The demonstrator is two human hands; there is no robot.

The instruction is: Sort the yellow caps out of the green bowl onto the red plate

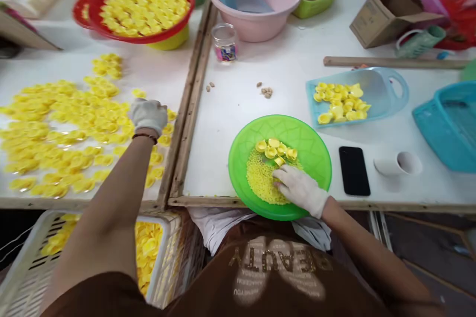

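My left hand [148, 115], in a white glove, reaches over the many yellow cup-shaped pieces [74, 114] spread on the left table. Its fingers are curled, and whatever they hold is hidden. My right hand [302, 189], also white-gloved, is inside a round green plate [316, 153]. Its fingers are drawn together at a heap of tiny yellow beads [262, 178]. One tilted yellow cup piece [279, 161] is right at those fingertips; I cannot tell whether it is gripped. Several more small yellow cups [272, 150] rest behind the beads.
A light-blue scoop tray [379, 91] with yellow pieces lies behind a black phone [354, 171] and a fallen white cup [397, 164]. A wooden strip [191, 94] divides the tables. Farther back are a pink basin [256, 22], a clear jar [225, 44] and a red basin [188, 12].
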